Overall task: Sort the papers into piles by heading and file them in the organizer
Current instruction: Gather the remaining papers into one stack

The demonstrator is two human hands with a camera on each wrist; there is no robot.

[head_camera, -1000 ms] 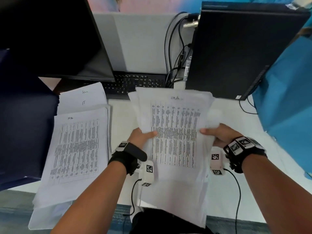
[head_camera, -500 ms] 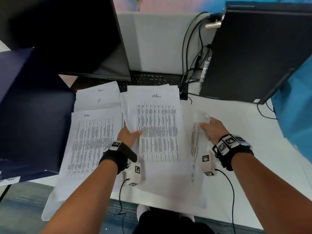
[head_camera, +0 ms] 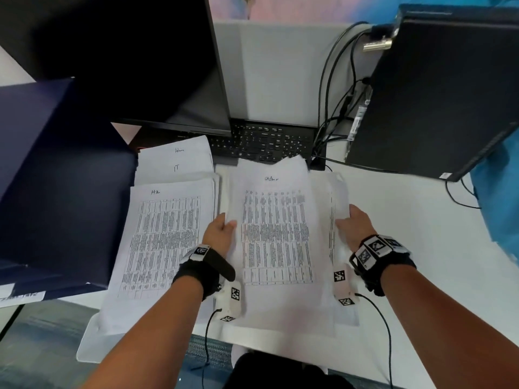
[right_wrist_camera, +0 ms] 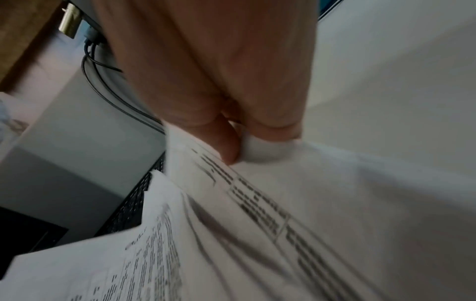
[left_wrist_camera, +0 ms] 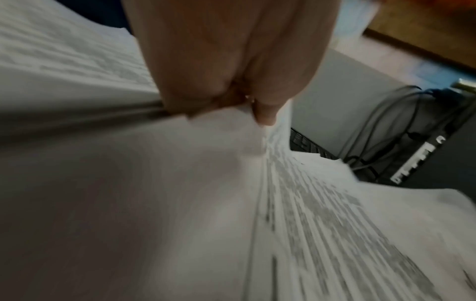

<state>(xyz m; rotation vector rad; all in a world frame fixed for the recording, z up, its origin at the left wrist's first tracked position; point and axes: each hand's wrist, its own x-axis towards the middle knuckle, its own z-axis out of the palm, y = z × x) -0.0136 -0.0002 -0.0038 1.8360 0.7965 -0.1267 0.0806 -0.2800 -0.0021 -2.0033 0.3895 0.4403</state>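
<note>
Hands pinch sheets: left grip (head_camera: 220, 234) on the Admin sheet (head_camera: 276, 237), right grip (head_camera: 354, 224) on the next; bare table (head_camera: 415, 220) rightward.

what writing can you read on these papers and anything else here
"Admin": handwritten on the top sheet between the hands.
"HR", roughly: heading of the left pile.
"IT": sheet behind that pile; the word above it is too faint.
Printed tables, the computer's sticker and wrist tags: too small to read.
</note>
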